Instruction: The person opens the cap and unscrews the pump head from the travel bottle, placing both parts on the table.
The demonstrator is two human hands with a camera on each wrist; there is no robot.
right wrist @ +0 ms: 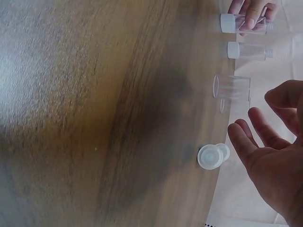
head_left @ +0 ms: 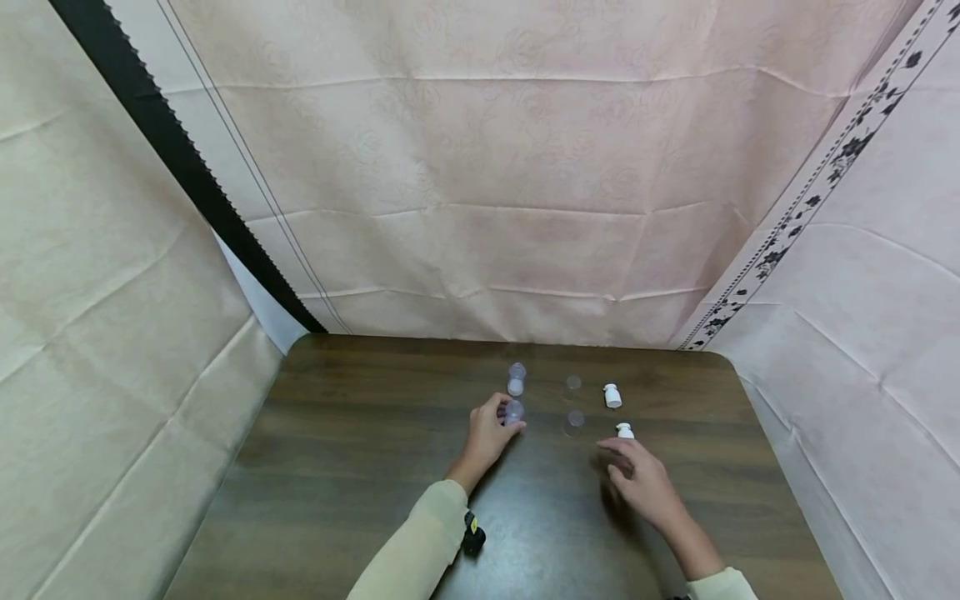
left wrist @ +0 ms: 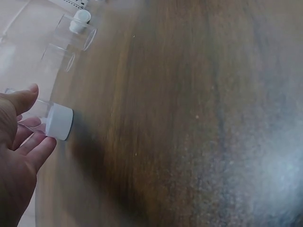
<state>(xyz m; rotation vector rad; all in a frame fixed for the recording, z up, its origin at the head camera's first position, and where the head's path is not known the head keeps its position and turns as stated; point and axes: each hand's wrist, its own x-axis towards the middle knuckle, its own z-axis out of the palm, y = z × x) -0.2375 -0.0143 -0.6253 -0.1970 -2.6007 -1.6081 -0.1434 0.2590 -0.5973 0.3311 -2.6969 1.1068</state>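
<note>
My left hand [head_left: 487,435] holds a small clear bottle with a white base [head_left: 513,412], thumb on one side and fingers round the other. The left wrist view shows its white base [left wrist: 60,122] near the fingertips. A second such bottle [head_left: 516,380] stands just behind it. My right hand [head_left: 647,482] hovers with loosely bent fingers and nothing in them, close to the nearer white pump top [head_left: 625,431]. Another white pump top [head_left: 612,396] stands farther back. In the right wrist view, the nearer pump top [right wrist: 208,158] lies beyond the fingertips.
Between the hands stand two clear open-looking cylinders, a nearer one [head_left: 573,422] and a farther one [head_left: 573,384]. They are faint against the dark wooden table [head_left: 360,467]. Pale cloth [head_left: 487,167] hangs behind the table's back edge and along both sides.
</note>
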